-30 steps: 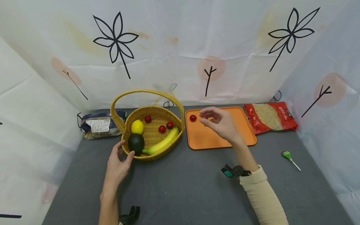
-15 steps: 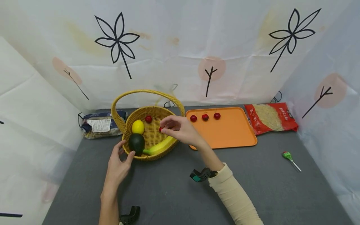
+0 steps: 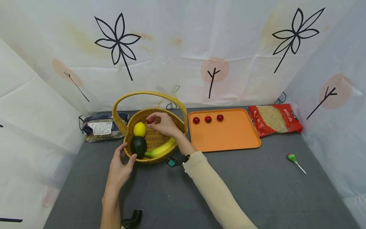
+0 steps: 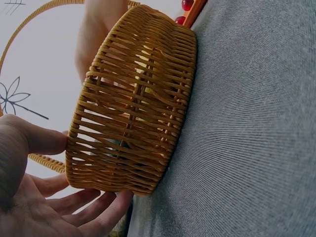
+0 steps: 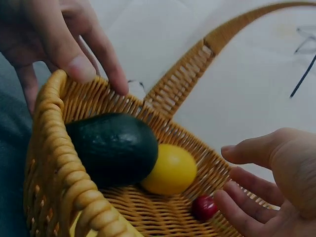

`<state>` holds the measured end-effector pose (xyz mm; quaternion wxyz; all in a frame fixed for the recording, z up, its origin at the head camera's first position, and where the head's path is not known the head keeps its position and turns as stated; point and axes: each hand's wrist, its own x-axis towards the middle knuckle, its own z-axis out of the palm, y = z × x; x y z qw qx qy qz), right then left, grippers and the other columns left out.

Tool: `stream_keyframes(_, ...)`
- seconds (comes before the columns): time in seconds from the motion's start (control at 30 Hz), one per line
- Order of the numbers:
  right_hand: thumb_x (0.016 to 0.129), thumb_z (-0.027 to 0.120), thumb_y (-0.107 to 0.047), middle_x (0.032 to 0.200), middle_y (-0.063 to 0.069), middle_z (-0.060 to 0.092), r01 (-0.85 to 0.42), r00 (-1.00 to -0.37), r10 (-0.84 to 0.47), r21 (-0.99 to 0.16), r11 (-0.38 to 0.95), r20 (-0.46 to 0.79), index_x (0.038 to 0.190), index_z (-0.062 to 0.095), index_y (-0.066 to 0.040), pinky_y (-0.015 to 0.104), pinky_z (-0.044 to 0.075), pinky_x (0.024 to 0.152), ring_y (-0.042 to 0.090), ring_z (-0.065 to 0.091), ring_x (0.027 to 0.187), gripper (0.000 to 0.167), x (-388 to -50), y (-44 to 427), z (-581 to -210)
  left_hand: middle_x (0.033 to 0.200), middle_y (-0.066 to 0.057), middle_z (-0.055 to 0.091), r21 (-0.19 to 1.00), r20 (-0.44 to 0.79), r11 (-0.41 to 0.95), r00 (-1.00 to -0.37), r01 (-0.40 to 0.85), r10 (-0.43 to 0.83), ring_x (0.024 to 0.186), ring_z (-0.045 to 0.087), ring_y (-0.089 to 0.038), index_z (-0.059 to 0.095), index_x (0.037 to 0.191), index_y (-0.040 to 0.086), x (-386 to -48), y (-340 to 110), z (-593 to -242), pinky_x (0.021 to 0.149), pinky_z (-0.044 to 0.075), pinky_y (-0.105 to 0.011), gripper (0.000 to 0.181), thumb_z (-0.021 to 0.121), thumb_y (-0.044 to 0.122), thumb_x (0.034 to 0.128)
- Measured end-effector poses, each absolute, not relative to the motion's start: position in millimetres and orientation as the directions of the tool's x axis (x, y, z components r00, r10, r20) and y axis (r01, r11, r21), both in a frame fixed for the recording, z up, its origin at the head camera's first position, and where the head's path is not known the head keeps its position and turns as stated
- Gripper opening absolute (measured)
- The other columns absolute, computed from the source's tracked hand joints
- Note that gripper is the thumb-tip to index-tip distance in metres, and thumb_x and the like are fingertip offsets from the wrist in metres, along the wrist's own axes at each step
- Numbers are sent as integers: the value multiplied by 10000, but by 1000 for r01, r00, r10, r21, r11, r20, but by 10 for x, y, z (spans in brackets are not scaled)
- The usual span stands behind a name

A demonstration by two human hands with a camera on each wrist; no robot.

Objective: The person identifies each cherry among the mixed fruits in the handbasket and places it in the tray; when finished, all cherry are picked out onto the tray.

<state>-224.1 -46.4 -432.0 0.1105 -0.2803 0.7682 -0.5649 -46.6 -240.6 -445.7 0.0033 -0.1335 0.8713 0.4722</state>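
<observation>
My left hand (image 3: 121,167) grips the near-left rim of a yellow wicker basket (image 4: 133,108), thumb at the rim and fingers against the outer wall. Inside lie a dark green avocado (image 5: 116,148), a yellow lemon (image 5: 172,170) and a banana (image 3: 161,150). My right hand (image 3: 166,124) reaches into the basket beside the lemon. Its fingers are at a red cherry (image 5: 204,208), with the thumb held apart from them in the right wrist view. The hand hides part of the basket's floor in the head view.
Right of the basket lies an orange tray (image 3: 226,136) with three cherries (image 3: 208,119) along its back edge. A red noodle-like packet (image 3: 275,119) and a green lollipop (image 3: 292,158) lie farther right. A dark packet (image 3: 101,127) stands left. The basket's tall handle (image 3: 148,93) arches overhead.
My right hand has moved left from over the tray, past the cherries near the banana, to the cherry beside the lemon. Three cherries now show on the tray. My left hand stays put.
</observation>
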Motion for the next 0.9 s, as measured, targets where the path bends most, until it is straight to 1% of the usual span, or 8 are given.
stream_keyframes(0.1,1031,732,-66,1328,268,703,-280,-832,-543,-933,227,118,1328,698,57,344,603,1037,390,682,1227,323,-2304,-541,-4408,1802,-224,221,821,-138,518,-964,-239,-227,1606,361,-490,250,1716,97,-469,-2404,-4461,1178,495,-667,732,624,276,1113)
stream_keyframes(0.27,1017,738,-35,1326,268,701,-249,-853,-515,-936,250,89,1338,695,53,374,606,1061,392,683,1240,335,-2363,-631,-4491,1800,-226,226,821,-136,519,-964,-238,-228,1602,362,-493,248,1715,94,-469,-2401,-4462,1175,494,-672,731,622,278,1115)
stream_keyframes(0.5,1000,751,-11,1380,257,682,-192,-876,-482,-939,286,32,1366,696,15,399,618,1026,409,704,1221,371,-2360,-722,-4502,1796,-235,232,816,-133,528,-966,-234,-223,1597,365,-502,240,1719,90,-468,-2407,-4462,1169,494,-677,749,625,302,1113)
stream_keyframes(0.63,994,750,7,1407,273,662,-176,-876,-482,-945,275,23,1385,681,20,416,615,1035,424,683,1258,397,-2361,-745,-4511,1796,-238,231,814,-134,531,-966,-235,-222,1593,366,-501,237,1721,91,-471,-2411,-4460,1172,485,-684,758,628,315,1112)
stream_keyframes(0.73,987,753,15,1396,275,667,-168,-884,-467,-948,270,23,1374,687,19,403,612,1013,425,663,1285,392,-2373,-747,-4522,1794,-239,234,813,-137,530,-965,-239,-225,1590,370,-494,238,1721,94,-470,-2412,-4461,1181,473,-689,759,632,308,1110)
stream_keyframes(0.83,978,752,28,1370,250,687,-159,-900,-434,-947,278,24,1355,706,9,378,597,975,407,653,1285,380,-2393,-743,-4528,1794,-238,236,814,-139,528,-964,-241,-225,1590,373,-492,239,1722,94,-471,-2408,-4463,1188,467,-689,758,635,298,1108)
stream_keyframes(0.9,972,749,44,1367,234,693,-147,-912,-410,-948,282,19,1347,716,6,384,594,964,398,650,1282,378,-2406,-741,-4529,1796,-234,235,815,-138,528,-964,-240,-226,1591,374,-490,244,1719,95,-473,-2403,-4462,1191,467,-686,750,634,289,1108)
